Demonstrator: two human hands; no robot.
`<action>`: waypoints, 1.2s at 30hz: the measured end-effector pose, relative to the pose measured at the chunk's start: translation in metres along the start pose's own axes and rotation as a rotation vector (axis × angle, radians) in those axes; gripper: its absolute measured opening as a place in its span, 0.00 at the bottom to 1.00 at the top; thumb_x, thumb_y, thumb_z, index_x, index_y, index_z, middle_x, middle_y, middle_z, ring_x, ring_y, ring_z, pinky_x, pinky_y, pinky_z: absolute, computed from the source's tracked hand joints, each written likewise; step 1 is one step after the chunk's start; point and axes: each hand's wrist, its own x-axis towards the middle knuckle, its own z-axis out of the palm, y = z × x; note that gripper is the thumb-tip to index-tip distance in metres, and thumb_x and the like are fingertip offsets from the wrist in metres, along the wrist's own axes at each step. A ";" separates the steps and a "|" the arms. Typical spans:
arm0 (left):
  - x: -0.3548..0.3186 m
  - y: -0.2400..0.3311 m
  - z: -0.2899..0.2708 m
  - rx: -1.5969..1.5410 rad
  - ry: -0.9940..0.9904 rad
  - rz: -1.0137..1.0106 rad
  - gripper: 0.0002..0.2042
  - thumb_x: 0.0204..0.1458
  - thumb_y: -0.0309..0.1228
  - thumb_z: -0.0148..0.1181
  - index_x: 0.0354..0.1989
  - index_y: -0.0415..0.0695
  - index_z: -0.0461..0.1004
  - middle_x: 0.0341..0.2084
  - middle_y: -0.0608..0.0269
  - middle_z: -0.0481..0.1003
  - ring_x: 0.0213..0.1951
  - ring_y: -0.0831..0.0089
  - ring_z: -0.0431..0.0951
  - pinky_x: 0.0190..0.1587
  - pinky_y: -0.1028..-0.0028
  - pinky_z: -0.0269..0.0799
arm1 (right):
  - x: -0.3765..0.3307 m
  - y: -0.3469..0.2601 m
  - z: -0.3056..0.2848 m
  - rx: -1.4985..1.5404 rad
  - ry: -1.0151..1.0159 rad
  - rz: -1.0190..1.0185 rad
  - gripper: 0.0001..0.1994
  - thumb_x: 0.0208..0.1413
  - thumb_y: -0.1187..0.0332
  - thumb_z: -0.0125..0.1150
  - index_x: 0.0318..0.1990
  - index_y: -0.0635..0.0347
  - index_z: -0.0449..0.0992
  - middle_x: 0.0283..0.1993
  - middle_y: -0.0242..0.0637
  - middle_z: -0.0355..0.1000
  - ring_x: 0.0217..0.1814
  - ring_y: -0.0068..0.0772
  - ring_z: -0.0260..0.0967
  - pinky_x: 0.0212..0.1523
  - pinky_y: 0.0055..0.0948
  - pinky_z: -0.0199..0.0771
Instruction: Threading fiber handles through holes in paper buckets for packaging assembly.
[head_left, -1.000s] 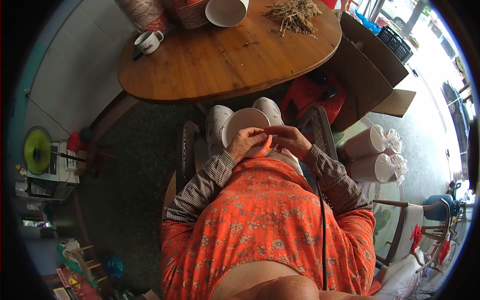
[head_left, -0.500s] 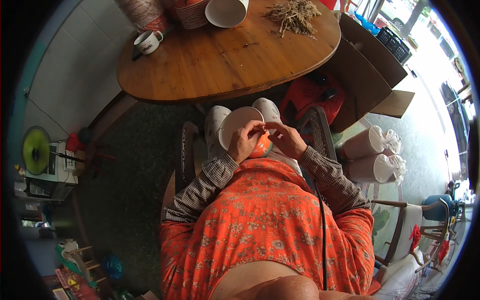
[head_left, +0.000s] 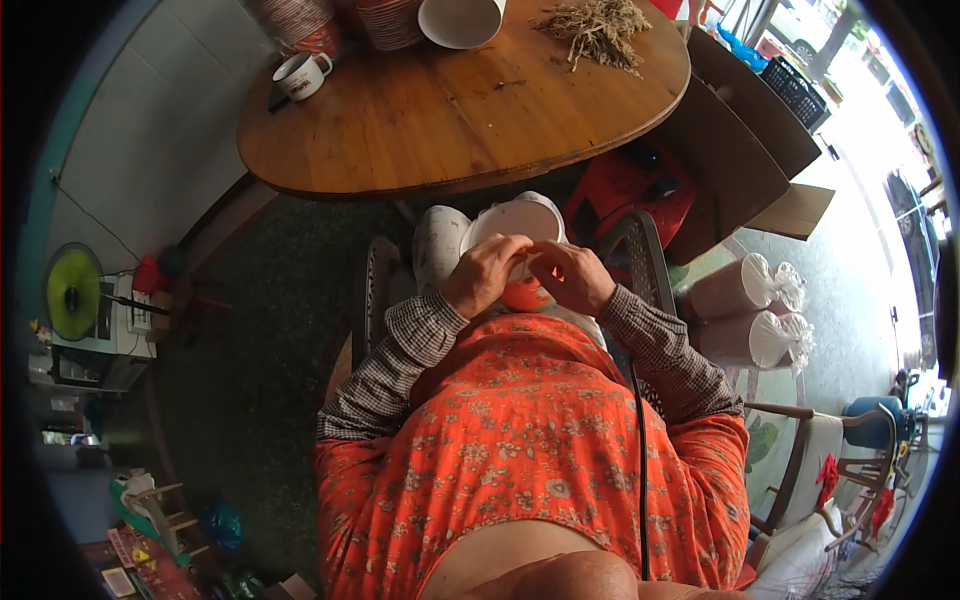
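A paper tub (head_left: 514, 220), white inside and orange-red outside, rests on my lap between my knees, its round mouth facing up and away from me. My left hand (head_left: 484, 274) is closed at the near side of its rim, the fingertips bent inward. Opposite it, my right hand (head_left: 574, 278) is closed on the same stretch of rim. The fingertips of both hands almost meet there. Whether a small piece is pinched between them is hidden by the fingers.
On the wooden table (head_left: 440, 130) ahead are stacked paper tubs (head_left: 390, 22), a tub on its side (head_left: 462, 24), an enamel mug (head_left: 301, 76) and a dried plant bundle (head_left: 596, 30). Bagged tub stacks (head_left: 735, 290) lie right, beside a cardboard box (head_left: 730, 150). Chair armrests (head_left: 650, 260) flank me.
The tub has shifted right and turned, its mouth now centred beyond my hands. My fingers have stayed together at the near rim, and the right fingers have curled in more.
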 end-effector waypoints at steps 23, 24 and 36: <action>-0.015 -0.010 -0.011 0.184 0.017 -0.053 0.06 0.47 0.27 0.63 0.34 0.42 0.76 0.30 0.61 0.77 0.39 0.63 0.76 0.42 0.67 0.69 | -0.005 0.018 0.034 0.257 0.089 0.338 0.07 0.60 0.68 0.50 0.38 0.63 0.67 0.28 0.44 0.77 0.32 0.43 0.77 0.32 0.36 0.74; -0.015 -0.011 -0.010 0.184 0.017 -0.053 0.06 0.47 0.27 0.63 0.34 0.42 0.76 0.30 0.61 0.77 0.39 0.63 0.76 0.42 0.67 0.69 | -0.005 0.017 0.034 0.257 0.090 0.338 0.07 0.60 0.68 0.50 0.38 0.63 0.67 0.28 0.44 0.77 0.32 0.43 0.77 0.32 0.36 0.74; -0.012 -0.021 -0.010 0.024 -0.453 -0.337 0.07 0.52 0.33 0.58 0.33 0.47 0.80 0.30 0.65 0.80 0.38 0.70 0.77 0.51 0.69 0.60 | 0.000 0.013 0.020 0.435 0.138 0.278 0.06 0.60 0.70 0.53 0.37 0.64 0.70 0.31 0.38 0.77 0.32 0.29 0.77 0.34 0.26 0.76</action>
